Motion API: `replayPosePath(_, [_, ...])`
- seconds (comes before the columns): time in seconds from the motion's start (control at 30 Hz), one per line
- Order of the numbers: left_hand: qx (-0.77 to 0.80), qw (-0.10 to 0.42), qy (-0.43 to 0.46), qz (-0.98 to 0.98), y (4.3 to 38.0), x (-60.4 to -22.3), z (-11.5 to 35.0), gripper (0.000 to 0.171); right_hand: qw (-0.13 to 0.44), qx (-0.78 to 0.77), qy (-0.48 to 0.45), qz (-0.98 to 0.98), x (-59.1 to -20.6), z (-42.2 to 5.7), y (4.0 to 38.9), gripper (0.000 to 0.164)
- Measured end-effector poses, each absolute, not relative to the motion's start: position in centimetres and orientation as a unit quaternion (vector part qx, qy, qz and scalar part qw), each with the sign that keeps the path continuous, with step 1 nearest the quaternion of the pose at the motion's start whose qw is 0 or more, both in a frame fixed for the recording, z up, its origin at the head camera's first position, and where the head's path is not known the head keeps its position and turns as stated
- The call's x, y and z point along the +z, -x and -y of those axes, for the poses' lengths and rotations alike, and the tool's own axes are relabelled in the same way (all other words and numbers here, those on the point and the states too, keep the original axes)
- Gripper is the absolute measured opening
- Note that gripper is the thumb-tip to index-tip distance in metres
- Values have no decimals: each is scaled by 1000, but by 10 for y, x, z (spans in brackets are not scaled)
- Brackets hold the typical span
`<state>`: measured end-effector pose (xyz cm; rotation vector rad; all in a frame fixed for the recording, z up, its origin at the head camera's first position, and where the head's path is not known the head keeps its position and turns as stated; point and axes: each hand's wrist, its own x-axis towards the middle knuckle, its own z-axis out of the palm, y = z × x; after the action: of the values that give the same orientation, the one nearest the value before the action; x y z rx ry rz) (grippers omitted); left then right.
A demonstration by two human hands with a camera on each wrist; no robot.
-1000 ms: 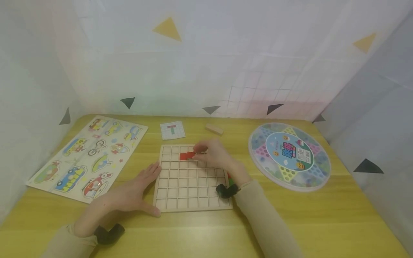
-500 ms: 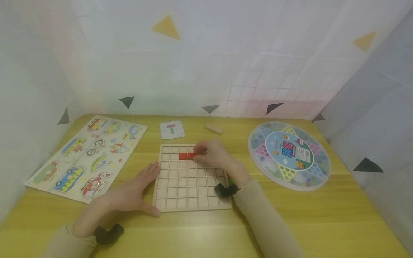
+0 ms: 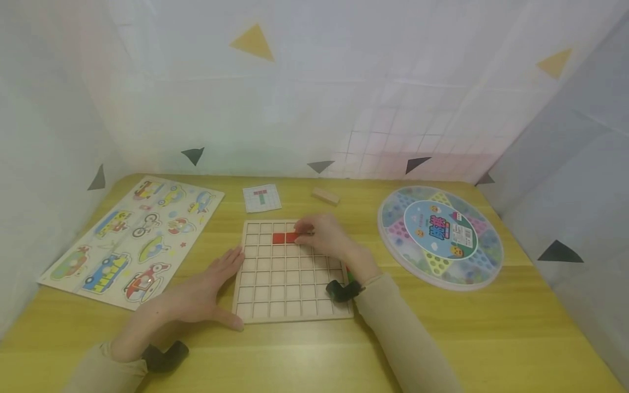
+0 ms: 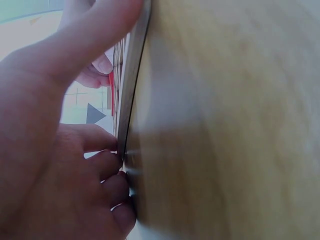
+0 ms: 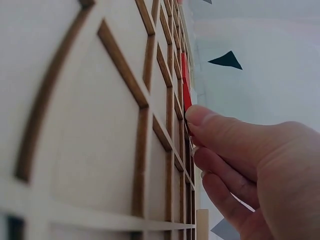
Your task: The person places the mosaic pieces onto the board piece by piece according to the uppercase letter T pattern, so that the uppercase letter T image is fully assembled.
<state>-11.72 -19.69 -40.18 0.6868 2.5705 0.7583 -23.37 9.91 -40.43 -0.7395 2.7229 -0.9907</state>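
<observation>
A wooden grid board lies in the middle of the table. In its second row sits a red square tile. Right beside that one, a second red tile is pinched by my right hand, thumb and fingers at its right side. In the right wrist view the thumb presses against the red tile, low over the grid. My left hand lies spread at the board's left side, fingertips along the edge and thumb by the near left corner.
A paper card with a red and green T lies behind the board, near a wooden block. A vehicle puzzle board is at left, a round game board at right. Green and red pieces show beside my right wrist.
The tile in my right hand was tilted over its neighbour and now lies flat in line with it. My left hand stays in place.
</observation>
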Motion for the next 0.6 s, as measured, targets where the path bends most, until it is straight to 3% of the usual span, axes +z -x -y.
replayPosePath(0.6, [271, 187, -244, -912, 118, -403, 197, 134, 71, -331, 248, -908, -406, -100, 233, 24])
